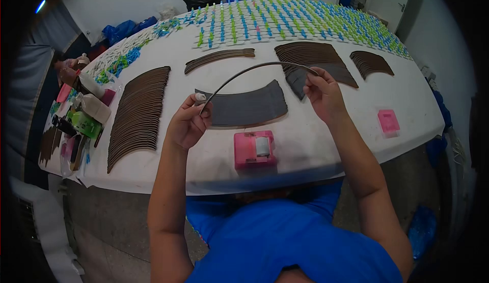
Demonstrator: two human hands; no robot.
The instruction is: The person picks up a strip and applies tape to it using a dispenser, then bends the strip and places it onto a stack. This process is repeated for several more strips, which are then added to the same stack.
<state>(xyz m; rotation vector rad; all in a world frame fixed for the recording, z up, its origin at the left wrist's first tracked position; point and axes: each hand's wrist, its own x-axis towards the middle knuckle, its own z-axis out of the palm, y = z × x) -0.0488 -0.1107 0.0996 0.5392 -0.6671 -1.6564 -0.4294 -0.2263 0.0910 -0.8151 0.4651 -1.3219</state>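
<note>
A thin dark curved strip point(254, 68) arches between my two hands above the table. My left hand point(187, 122) pinches its left end, and a small white wrapping point(200, 96) shows at a fingertip. At the other end, my right hand point(323, 94) grips the strip between thumb and fingers. Below the arch lies a dark grey curved sheet point(249, 107) on the white tabletop. Nearer my body stands a pink box point(245, 150) with a pale roll set in its top.
Stacked brown curved strips lie left point(138, 115), behind point(219, 56) and right point(316, 59), with a smaller stack point(372, 64) farther right. Many green and blue clips point(285, 21) cover the back. Bottles point(94, 107) crowd the left edge; a pink block point(388, 121) sits right.
</note>
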